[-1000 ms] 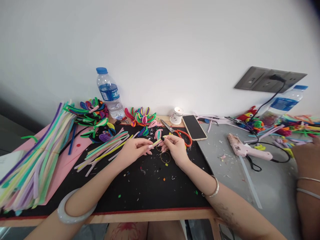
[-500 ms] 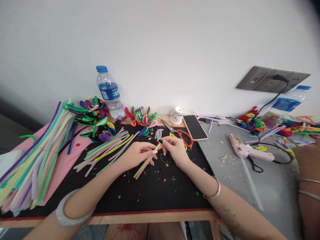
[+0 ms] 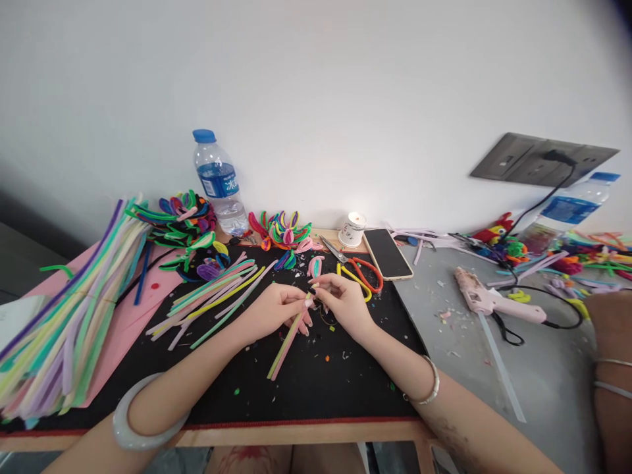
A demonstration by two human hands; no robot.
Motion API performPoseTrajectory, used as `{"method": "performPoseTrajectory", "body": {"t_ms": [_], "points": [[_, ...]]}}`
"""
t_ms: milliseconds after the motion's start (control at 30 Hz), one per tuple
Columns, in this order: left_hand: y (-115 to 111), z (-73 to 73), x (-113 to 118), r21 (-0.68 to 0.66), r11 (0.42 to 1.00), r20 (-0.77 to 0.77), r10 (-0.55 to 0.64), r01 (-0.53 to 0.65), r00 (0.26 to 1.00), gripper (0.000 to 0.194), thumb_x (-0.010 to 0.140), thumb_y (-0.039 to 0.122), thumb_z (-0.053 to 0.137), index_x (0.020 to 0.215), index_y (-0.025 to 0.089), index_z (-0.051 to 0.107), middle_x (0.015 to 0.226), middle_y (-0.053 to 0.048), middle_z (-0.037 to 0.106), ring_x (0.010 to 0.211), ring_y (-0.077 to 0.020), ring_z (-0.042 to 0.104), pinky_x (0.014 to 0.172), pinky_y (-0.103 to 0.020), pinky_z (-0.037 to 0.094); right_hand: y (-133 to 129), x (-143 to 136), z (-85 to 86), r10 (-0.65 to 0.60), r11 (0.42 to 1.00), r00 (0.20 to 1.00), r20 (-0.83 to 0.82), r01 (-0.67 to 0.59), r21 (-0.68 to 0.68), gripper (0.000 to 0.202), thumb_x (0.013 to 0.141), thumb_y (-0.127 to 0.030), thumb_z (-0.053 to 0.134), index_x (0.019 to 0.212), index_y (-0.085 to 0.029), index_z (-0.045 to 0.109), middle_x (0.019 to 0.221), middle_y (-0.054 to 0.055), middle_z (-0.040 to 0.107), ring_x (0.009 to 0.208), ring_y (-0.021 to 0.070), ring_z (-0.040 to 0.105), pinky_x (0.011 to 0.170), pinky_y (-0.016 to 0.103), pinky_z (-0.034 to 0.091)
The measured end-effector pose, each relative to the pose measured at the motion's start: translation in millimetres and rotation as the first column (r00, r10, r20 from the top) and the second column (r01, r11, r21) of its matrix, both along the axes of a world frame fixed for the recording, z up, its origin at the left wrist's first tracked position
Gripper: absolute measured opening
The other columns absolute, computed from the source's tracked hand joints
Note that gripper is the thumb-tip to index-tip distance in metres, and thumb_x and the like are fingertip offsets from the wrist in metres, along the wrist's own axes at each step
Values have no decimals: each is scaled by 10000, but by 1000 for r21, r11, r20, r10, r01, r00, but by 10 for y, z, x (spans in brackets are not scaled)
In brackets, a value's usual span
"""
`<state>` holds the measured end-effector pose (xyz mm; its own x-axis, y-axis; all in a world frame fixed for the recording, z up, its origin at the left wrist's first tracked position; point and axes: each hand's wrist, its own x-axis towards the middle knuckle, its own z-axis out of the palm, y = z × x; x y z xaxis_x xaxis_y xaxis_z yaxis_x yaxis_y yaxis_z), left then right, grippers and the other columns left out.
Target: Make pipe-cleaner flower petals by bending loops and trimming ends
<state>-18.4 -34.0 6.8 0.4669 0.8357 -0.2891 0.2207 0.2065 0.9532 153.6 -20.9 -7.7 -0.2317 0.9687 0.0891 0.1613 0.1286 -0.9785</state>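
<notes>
In the head view, the person's two hands are working close together above a black mat (image 3: pixel 320 398). The left hand (image 3: pixel 283 309) is pinching a yellow-green strip and a pink strip (image 3: pixel 285 349) between thumb and fingers; the pair is lying side by side, slanting down toward the near edge of the mat. The right hand (image 3: pixel 340 299) is bringing its fingertips to the upper ends of these strips, just beside the left fingertips; whether it is gripping them is too small to tell.

Just beyond the hands, a small pink and green looped piece (image 3: pixel 315 266) is lying on the mat. Scissors (image 3: pixel 363 273) with red and yellow handles are resting to its right, near a phone (image 3: pixel 388 253) and a white paper cup (image 3: pixel 352 230). Loose pastel strips (image 3: pixel 212 296) are lying left of the hands, and a thick bundle of strips (image 3: pixel 89 303) is spreading farther left. A water bottle (image 3: pixel 217 184) is standing by the wall, beside a multicoloured looped cluster (image 3: pixel 281 230). On the grey surface at right, a pink glue gun (image 3: pixel 498 303) is lying, and another person's arm (image 3: pixel 612 342) is showing at the edge.
</notes>
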Motion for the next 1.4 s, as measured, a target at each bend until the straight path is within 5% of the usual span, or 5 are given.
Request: {"method": "performPoseTrajectory", "body": {"t_ms": [433, 867, 1133, 1400], "points": [[2, -20, 35, -66, 997, 62, 49, -45, 997, 310, 785, 405, 555, 688, 114, 601, 645, -69, 673, 554, -170, 652, 506, -235, 467, 47, 2, -58, 3, 1000, 999, -50, -3, -7, 128, 710, -278, 624, 662, -171, 571, 573, -27, 556, 482, 92, 481, 474, 215, 374], [-16, -5, 41, 57, 998, -83, -27, 32, 996, 292, 819, 319, 482, 639, 120, 597, 528, -54, 650, 505, -167, 649, 431, -190, 387, 41, 10, -65, -9, 1000, 998, 59, 9, 7, 108, 727, -259, 611, 708, -156, 639, 624, 12, 621, 548, 127, 543, 539, 239, 426], [-34, 31, 41, 20, 999, -22, -46, 47, 999, 328, 823, 377, 480, 624, 128, 557, 518, -41, 624, 486, -149, 629, 414, -181, 357, -3, 11, -23, -52, 995, 989, 139, 39, 97, 110, 760, -262, 574, 700, -174, 603, 580, -12, 575, 509, 109, 494, 494, 221, 391], [-59, 4, 80, -144, 988, 140, -43, 63, 989, 309, 807, 447, 499, 738, 147, 532, 536, 12, 585, 484, -145, 611, 502, -258, 483, -30, 32, 22, -106, 973, 968, 228, 53, 227, 132, 780, -266, 555, 698, -186, 620, 585, -9, 558, 503, 106, 440, 474, 219, 349]]}}
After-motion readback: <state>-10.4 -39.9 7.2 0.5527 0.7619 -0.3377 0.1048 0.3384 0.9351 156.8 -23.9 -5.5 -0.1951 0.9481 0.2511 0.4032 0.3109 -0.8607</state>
